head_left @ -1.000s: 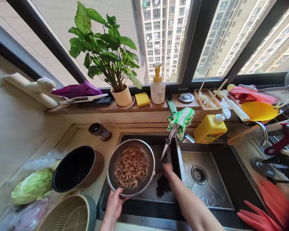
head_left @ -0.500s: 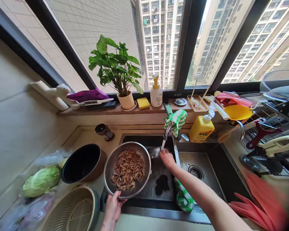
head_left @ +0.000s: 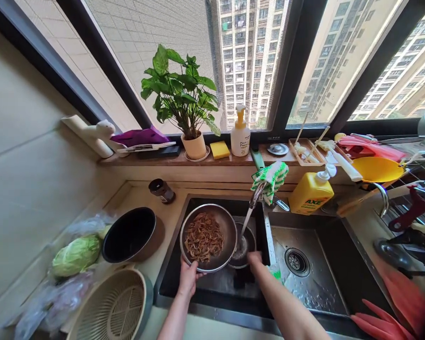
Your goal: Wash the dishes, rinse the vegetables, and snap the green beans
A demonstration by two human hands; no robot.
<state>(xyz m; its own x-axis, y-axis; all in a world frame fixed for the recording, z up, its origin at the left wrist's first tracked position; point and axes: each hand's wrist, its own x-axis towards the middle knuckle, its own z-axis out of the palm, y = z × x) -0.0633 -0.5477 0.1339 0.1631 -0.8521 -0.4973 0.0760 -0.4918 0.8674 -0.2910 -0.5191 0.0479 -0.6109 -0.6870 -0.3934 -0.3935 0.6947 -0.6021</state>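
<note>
My left hand [head_left: 189,277] grips the near rim of a round metal bowl [head_left: 230,236], thumb on top, over the left sink basin. Wet brown strips of food [head_left: 204,237] lie in it, heaped toward its left side. Partly behind that bowl, a second metal bowl [head_left: 250,242] stands low in the basin. Water from the tap [head_left: 257,194] runs into it. My right hand [head_left: 255,258] is closed at this second bowl's right rim; its fingertips are hidden. A green-and-white striped cloth [head_left: 275,175] hangs over the tap.
On the left counter stand a black pot [head_left: 129,234], a beige colander [head_left: 122,302], a cabbage [head_left: 77,255] and a dark-lidded jar [head_left: 162,191]. A yellow AXE bottle [head_left: 310,193] is behind the right basin [head_left: 322,264]. Red gloves [head_left: 386,316] lie at the right edge.
The bowl of brown strips has shifted right, nearer the tap. My right hand has come down and toward me, and the second bowl now sits beneath the stream. The view has turned slightly left.
</note>
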